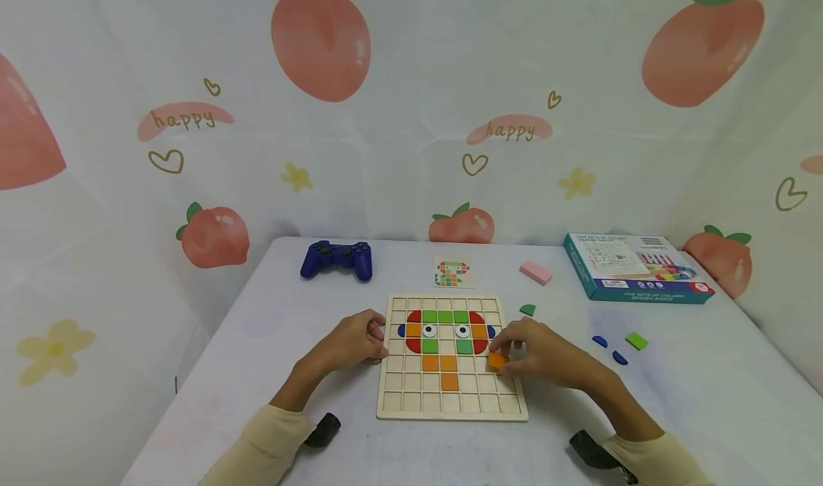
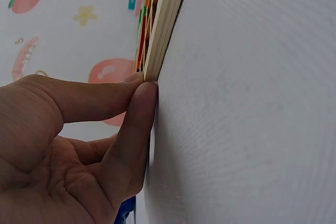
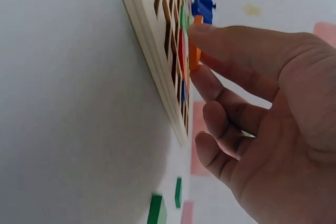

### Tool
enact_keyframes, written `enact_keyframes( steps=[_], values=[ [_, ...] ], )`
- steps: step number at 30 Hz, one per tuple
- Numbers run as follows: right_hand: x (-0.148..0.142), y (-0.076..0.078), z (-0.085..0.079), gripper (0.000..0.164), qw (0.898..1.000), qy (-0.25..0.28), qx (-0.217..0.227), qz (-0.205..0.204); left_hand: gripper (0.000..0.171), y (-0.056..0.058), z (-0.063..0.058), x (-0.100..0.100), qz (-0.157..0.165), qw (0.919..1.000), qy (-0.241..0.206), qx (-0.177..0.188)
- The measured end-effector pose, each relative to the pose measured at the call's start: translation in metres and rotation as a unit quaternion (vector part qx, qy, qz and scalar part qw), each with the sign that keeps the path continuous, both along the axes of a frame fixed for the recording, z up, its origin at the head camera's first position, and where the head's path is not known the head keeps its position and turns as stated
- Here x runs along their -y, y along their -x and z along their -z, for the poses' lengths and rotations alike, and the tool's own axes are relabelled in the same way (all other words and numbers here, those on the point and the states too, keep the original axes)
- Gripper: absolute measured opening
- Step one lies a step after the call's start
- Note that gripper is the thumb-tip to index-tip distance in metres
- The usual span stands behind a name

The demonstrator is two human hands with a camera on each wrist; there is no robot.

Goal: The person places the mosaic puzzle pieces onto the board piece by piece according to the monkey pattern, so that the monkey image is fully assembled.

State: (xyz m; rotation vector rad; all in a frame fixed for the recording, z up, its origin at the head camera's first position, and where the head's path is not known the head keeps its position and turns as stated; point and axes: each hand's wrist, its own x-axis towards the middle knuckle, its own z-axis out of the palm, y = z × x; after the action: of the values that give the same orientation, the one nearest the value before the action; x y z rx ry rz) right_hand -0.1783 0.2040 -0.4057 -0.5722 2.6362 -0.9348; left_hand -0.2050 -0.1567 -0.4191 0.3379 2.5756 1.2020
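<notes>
My right hand (image 1: 546,354) pinches an orange square tile (image 1: 496,361) between thumb and fingertips, over the right side of a wooden grid board (image 1: 452,416). In the right wrist view the orange tile (image 3: 195,51) is held tilted, close over the grid. At the board's left edge, my left hand (image 1: 353,339) grips the rim with thumb and forefinger. Set in the board is a face of red, green, orange and blue pieces with two eye tiles (image 1: 429,331). Below it are three orange squares (image 1: 449,382).
A pattern card (image 1: 452,272) lies behind the board, with a pink block (image 1: 536,272) and a box (image 1: 643,268) to its right. A blue game controller (image 1: 337,259) is at back left. Loose pieces lie right: a green quarter-round (image 1: 528,309), blue half-rounds (image 1: 620,357), green square (image 1: 636,341).
</notes>
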Motion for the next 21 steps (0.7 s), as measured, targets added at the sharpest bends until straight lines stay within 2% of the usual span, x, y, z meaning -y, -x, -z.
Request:
enact_keyframes(
  steps=[9,17,21],
  values=[
    [0.022,-0.011,-0.001,0.024,1.0,0.002,-0.022,-0.018,0.052,0.0,-0.001,0.0,-0.001,1.0,0.0,0.001],
    [0.039,-0.022,-0.002,0.023,0.997,0.002,-0.04,-0.062,0.053,0.0,0.0,0.0,0.0,1.0,-0.002,0.003],
    [0.046,-0.027,-0.001,0.024,0.997,0.001,-0.035,-0.063,0.053,0.001,0.0,0.0,0.001,1.0,-0.001,0.003]
  ],
)
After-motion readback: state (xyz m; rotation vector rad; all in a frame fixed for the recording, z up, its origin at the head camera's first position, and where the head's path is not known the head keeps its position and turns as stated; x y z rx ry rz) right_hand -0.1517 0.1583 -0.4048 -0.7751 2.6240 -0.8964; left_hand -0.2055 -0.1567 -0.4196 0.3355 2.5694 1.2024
